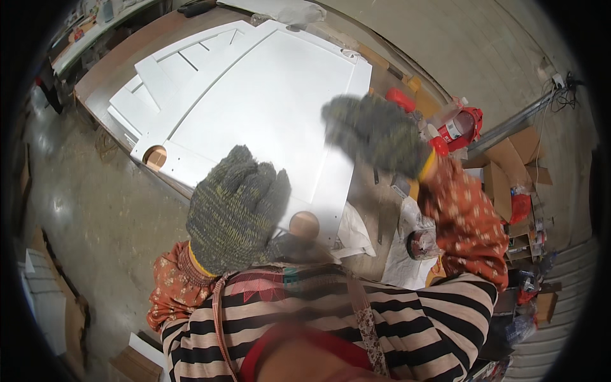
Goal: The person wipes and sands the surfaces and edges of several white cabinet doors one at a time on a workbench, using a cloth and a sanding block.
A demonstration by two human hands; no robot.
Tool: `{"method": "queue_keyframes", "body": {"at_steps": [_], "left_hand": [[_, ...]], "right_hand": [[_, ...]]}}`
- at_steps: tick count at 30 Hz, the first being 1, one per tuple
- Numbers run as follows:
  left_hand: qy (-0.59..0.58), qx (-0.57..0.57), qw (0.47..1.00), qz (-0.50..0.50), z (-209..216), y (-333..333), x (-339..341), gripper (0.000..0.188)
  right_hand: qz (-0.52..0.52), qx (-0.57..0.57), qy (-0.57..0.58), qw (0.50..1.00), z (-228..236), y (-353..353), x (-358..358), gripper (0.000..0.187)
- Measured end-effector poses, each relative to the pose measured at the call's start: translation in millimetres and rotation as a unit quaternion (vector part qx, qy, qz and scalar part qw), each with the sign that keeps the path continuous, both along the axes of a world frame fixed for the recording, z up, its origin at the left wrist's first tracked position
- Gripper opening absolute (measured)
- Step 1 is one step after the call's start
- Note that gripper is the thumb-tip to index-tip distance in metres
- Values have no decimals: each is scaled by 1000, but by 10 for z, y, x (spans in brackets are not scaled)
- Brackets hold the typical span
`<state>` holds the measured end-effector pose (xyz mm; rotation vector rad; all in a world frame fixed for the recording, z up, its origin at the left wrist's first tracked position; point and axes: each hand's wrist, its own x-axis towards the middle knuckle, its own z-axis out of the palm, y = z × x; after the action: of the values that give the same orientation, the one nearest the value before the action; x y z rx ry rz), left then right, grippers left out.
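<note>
A large white panel point(254, 114) lies flat on the table, with long grooves and round holes at its corners that show brown beneath. My left hand point(235, 213), in a grey-green knitted glove, is at its near left edge. The left fingers are stretched out, and nothing shows in them. My right hand point(375, 134), gloved the same way, is over the panel's right edge. Motion smears its fingers, so I cannot tell whether they hold anything. More white panels point(181, 60) with slots lie on the left, partly beneath the large one.
The brown tabletop point(105, 79) reaches past the panels at the left. On the right are a white cloth point(356, 232), a glass jar point(423, 245), a red-and-white tub point(461, 127) and cardboard boxes point(503, 181). A workbench point(95, 35) stands at the far left.
</note>
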<state>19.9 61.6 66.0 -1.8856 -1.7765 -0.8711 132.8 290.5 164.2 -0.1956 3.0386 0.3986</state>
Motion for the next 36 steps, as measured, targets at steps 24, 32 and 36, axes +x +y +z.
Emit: {"method": "queue_keyframes", "body": {"at_steps": [24,32,36], "left_hand": [[3,19,997,70,-137,48,-31,46],[0,7,998,70,-171,15,-37,73],[-8,7,997,72,-227,55,-96,71]], "right_hand": [[4,105,-72,992,-189,-356,163,48],[-125,-122,60,983,-467,51,202,43],[47,-61,118,990,-675,-279,359,47]]}}
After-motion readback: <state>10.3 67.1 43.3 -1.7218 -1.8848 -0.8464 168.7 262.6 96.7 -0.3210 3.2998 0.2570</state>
